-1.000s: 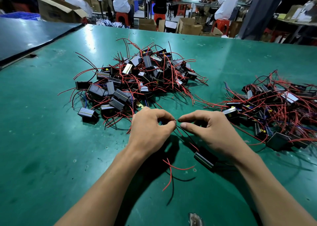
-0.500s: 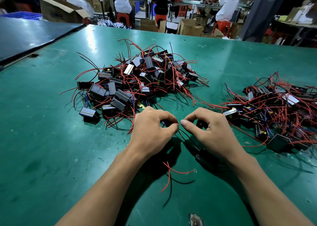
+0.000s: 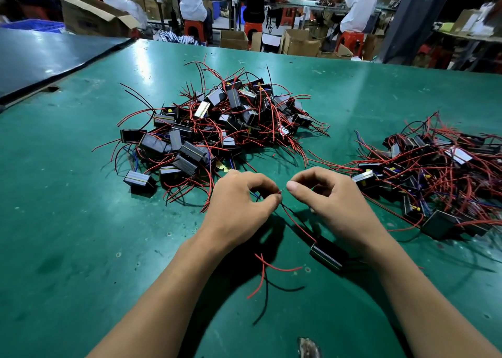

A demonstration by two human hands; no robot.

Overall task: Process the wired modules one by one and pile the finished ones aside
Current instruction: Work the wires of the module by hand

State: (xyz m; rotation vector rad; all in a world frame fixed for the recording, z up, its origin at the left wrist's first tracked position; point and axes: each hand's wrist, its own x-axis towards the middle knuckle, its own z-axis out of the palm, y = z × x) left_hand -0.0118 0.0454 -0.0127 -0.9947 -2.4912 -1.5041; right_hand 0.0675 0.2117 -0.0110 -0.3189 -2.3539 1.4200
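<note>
The thumb and forefinger of the left hand point(image 3: 239, 205) are clamped on the end of a red wire point(image 3: 294, 221), the other fingers point(image 3: 260, 179) curled above. Just beside them, the right hand point(image 3: 334, 202) closes its thumb and forefinger together on the thin bare tip of the same wire, so the two pinches nearly touch. The rest of the right hand's fingers are curled in.

From the pinch the red wire runs back toward the person and to the right, together with a dark one, to a small black module point(image 3: 326, 254). The module lies on the green bench point(image 3: 81, 221) under the right wrist, behind the fingers. More of its leads, red and black point(image 3: 262, 276), trail loose on the bench between the two forearms.

Beyond the fingers and a little to the left sits a big pile point(image 3: 225, 129) of the same black modules, with red and black wires sticking out all around. Its nearest wires reach almost to the left hand's knuckles. To the right of the fingers lies a second pile point(image 3: 434, 173), flatter and more tangled, its closest module just beside the right hand.

Far beyond the fingers, past the bench's edge, people sit on red stools point(image 3: 194, 29) among open cardboard boxes point(image 3: 92, 15).
</note>
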